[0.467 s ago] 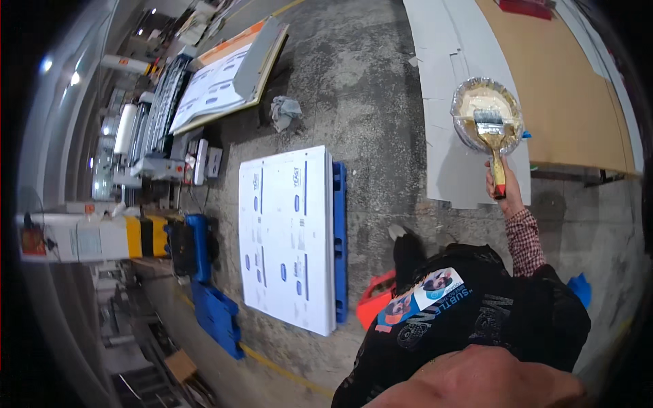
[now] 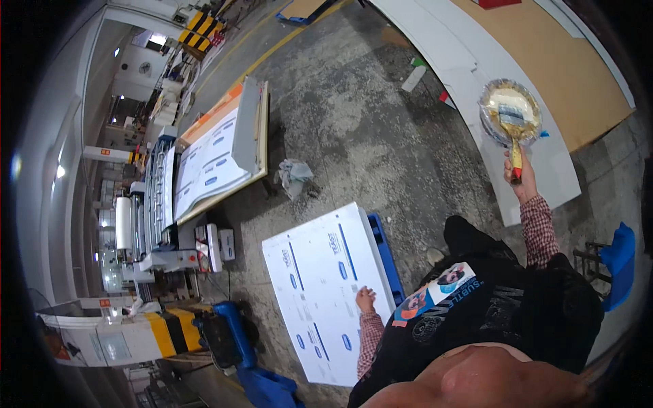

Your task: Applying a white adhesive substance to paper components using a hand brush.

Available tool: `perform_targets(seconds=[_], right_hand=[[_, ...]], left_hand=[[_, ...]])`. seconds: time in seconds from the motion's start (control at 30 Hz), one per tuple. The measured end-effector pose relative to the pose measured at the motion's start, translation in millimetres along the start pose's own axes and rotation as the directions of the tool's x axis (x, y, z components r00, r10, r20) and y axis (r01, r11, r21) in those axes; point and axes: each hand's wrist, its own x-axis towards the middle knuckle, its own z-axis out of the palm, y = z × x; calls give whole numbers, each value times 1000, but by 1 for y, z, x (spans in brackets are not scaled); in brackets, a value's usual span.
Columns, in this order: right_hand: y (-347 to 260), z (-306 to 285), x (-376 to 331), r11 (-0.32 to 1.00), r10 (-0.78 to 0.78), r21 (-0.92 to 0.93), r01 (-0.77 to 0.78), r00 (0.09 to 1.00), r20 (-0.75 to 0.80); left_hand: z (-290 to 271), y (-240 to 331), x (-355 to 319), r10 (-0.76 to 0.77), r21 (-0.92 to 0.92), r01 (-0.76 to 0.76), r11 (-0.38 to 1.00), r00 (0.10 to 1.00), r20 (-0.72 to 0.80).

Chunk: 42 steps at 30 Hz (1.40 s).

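Observation:
My right hand [image 2: 522,182] is closed around the yellow, red-ended handle of a wide paintbrush [image 2: 515,141]. The bristles lie over cream-coloured paste in a round, plastic-lined tub [image 2: 482,112]. Under the tub in view is a long white board [image 2: 544,178]; whether the tub rests on it, or my hand also supports it, I cannot tell. My left hand [image 2: 365,299] is empty, its fingers loosely bent and apart. It appears over the right edge of a stack of white printed sheets [image 2: 316,272] on a blue pallet [image 2: 386,251].
A brown board [image 2: 578,102] adjoins the white one. Crumpled cloth [image 2: 294,177] lies on the concrete floor. At left stand a machine [image 2: 153,217] with a printed sheet pile [image 2: 211,160] and a striped pallet truck [image 2: 156,334]. A blue object [image 2: 619,265] is at right.
The view has turned, so the pallet stack appears lower and tilted. My left hand has come into view beside the sheets. My right hand still holds the paintbrush at the tub.

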Motion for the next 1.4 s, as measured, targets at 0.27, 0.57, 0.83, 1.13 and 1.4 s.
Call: perform_targets(seconds=[0.27, 0.57, 0.83, 1.13, 1.4], right_hand=[[37, 64, 45, 990, -80, 105, 95, 987, -143], [40, 148, 128, 942, -218, 181, 283, 925, -311], [41, 178, 180, 795, -244, 325, 512, 761, -601], [41, 191, 249, 588, -235, 151, 795, 346, -908], [8, 188, 312, 357, -165, -31, 934, 30, -986]], left_hand=[[92, 176, 166, 109, 246, -159, 956, 973, 203], [209, 199, 302, -227, 554, -237, 798, 733, 641], [393, 315, 373, -414, 688, -474, 549, 562, 717], [576, 464, 360, -538, 659, -519, 544, 387, 749], [698, 523, 392, -634, 592, -676, 438, 234, 737]])
